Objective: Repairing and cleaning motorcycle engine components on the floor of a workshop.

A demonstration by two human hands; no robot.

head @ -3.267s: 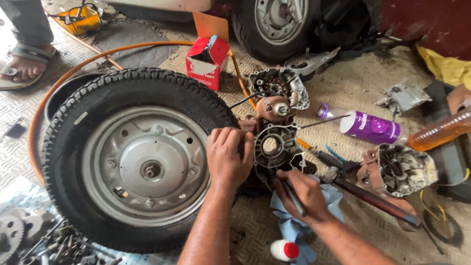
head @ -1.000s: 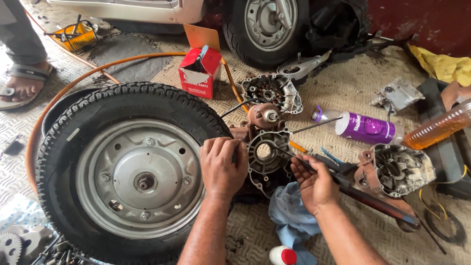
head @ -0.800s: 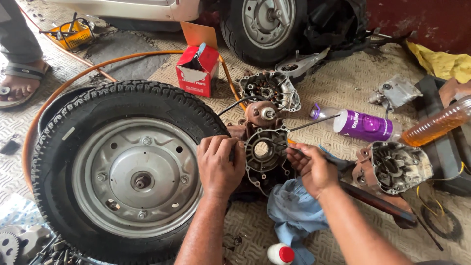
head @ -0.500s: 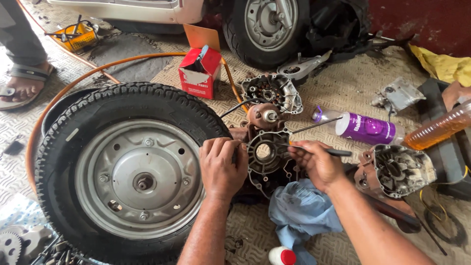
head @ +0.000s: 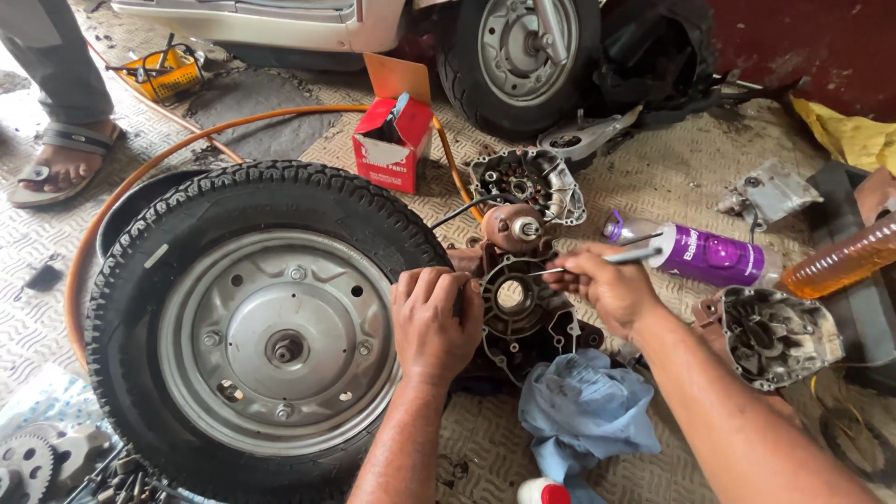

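— What lies closest to the camera?

— A crumpled blue rag point(head: 586, 415) on the patterned floor mat point(head: 681, 173), between the two forearms, with a small white bottle with a red cap point(head: 543, 491) just below it at the frame's edge. At the lower left, some gears and loose metal bits point(head: 37, 457).

— And the hands?

— The left hand point(head: 434, 322) rests with its fingers curled over the left edge of a dark engine cover point(head: 523, 313), just where that cover meets the big tyre on its grey steel wheel point(head: 266, 331). Whether it truly clamps the cover or only steadies it, I cannot tell. The right hand point(head: 607, 285) is clenched around a thin metal tool point(head: 597, 261), whose tip points left to the upper rim of the cover's round opening.

— Where does the cover sit exactly?

— Flat on the floor, tight against the tyre's right side, directly below a rusty brown motor part point(head: 511, 227).

— What is around it?

— To the right, another open casing point(head: 779, 336), a purple spray can point(head: 695, 252) lying on its side, and a bottle of amber liquid point(head: 840, 266). Farther back, a stator housing point(head: 527, 182), a red cardboard box point(head: 392, 140), and an orange hose point(head: 187, 149) curving round the tyre. At the far top, a scooter's wheel point(head: 513, 47), and a person's sandalled foot point(head: 61, 163) at the left.
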